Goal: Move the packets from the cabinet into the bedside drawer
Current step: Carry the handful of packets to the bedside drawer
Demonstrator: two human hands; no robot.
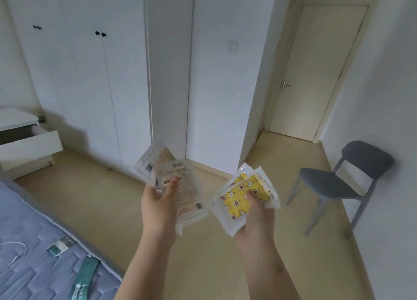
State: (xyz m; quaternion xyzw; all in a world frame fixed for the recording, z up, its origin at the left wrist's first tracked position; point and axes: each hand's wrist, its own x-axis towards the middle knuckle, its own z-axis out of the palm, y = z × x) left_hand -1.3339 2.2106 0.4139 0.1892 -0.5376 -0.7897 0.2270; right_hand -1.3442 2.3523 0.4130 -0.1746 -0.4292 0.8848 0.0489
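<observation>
Both forearms reach forward from the bottom edge, each hand loaded.

Left hand [158, 200]: thumb clamped down on the face of two overlapping pale packets [178, 187], fingers hidden behind them. Printed text in brown; a heading of three Chinese characters shows near the top, too soft to read with confidence. Barcodes at one upper and one lower corner; smaller lines illegible.

Right hand [255, 211]: thumb pressed on two stacked clear-edged yellow packets [243, 198], fingers closed underneath. Pattern of white moons and flower-like shapes with red centres; no legible wording.

Bedside drawer [29, 146]: far left, pulled open, well apart from both hands. Its inside is not visible from here, so any contents cannot be told.

Cabinet [85, 74]: white doors with dark knobs, shut as far as can be seen.

Progress, as judged: packets are in hand and out of the cabinet; the carry to the drawer and the drop remain. Whether more packets wait in the cabinet cannot be told.

Surroundings: mattress [33, 243] lower left, grey chair [338, 182] at right, closed door [316, 74] beyond.
</observation>
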